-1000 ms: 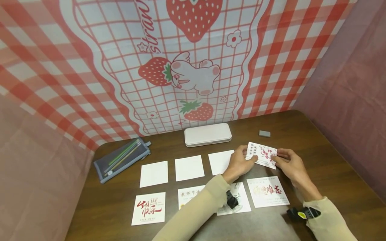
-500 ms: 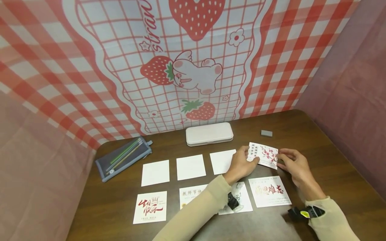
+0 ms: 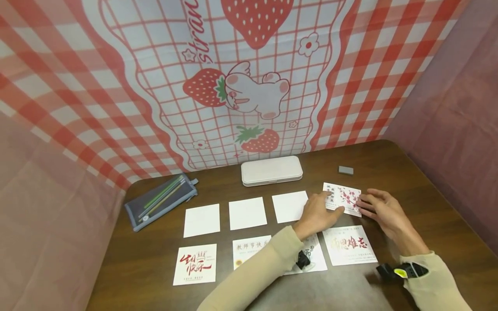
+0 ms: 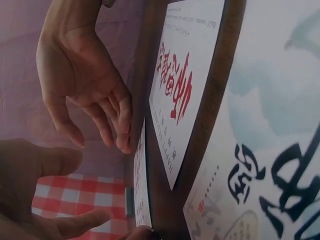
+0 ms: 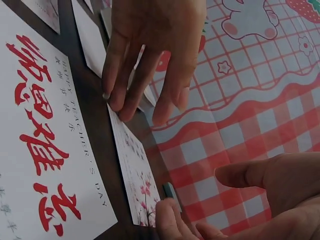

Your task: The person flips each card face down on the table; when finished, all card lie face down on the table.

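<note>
A white card with pink blossoms and dark characters (image 3: 346,205) lies on the table at the right end of the back row. My left hand (image 3: 320,214) is at its left edge, fingertips overlapping the printed characters and the thumb held apart. At the opposite edge is my right hand (image 3: 388,218), its relaxed fingers touching the card's side. In the right wrist view the right thumb (image 5: 240,175) stands well clear of the blossom card (image 5: 135,175), which lies flat. Just in front is a card with red calligraphy (image 3: 350,246).
Blank white cards (image 3: 247,214) line up to the left, one partly behind the left hand. The front row has a red-lettered card (image 3: 194,264) and others under the left sleeve (image 3: 256,272). Behind stand a white case (image 3: 271,170), a grey eraser-like block (image 3: 346,170) and a pencil pouch (image 3: 161,201).
Both hands have loosened their pinch on the blossom card, which now lies flat on the table. The right fingers have straightened and the thumbs have come away. The head view has shifted slightly.
</note>
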A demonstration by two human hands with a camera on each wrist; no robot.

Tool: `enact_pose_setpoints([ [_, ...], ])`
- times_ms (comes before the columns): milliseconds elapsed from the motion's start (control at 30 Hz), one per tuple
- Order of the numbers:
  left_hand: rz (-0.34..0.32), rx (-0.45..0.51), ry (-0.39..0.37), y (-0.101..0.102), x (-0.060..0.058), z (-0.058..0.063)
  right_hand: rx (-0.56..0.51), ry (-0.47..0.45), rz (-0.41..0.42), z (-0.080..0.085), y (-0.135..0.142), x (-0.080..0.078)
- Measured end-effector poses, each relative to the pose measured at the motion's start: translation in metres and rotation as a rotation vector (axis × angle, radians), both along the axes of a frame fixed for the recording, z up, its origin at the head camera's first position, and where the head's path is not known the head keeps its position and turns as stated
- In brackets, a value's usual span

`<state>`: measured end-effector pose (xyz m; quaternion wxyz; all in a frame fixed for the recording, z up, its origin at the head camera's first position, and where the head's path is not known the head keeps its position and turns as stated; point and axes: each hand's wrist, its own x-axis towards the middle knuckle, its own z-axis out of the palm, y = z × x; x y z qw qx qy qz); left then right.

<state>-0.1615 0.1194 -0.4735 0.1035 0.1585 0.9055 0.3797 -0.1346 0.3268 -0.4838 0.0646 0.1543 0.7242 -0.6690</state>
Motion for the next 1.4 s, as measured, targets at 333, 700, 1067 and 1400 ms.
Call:
enact_pose_setpoints([
  [333, 0.070, 0.032, -0.014, 0.000, -0.004, -0.001, 0.191, 0.003, -0.047, 0.001, -0.016, -0.001],
  [700, 0.063, 0.042, -0.011, 0.000, -0.004, 0.000, 0.178, -0.012, -0.100, -0.001, -0.019, 0.000],
  [1067, -0.013, 0.022, 0.030, -0.001, 0.001, 0.002, -0.073, 0.074, -0.045, 0.004, -0.003, 0.001],
  [1400, -0.008, 0.069, -0.051, 0.002, 0.003, 0.006, -0.277, 0.117, 0.136, 0.003, 0.000, 0.000],
])
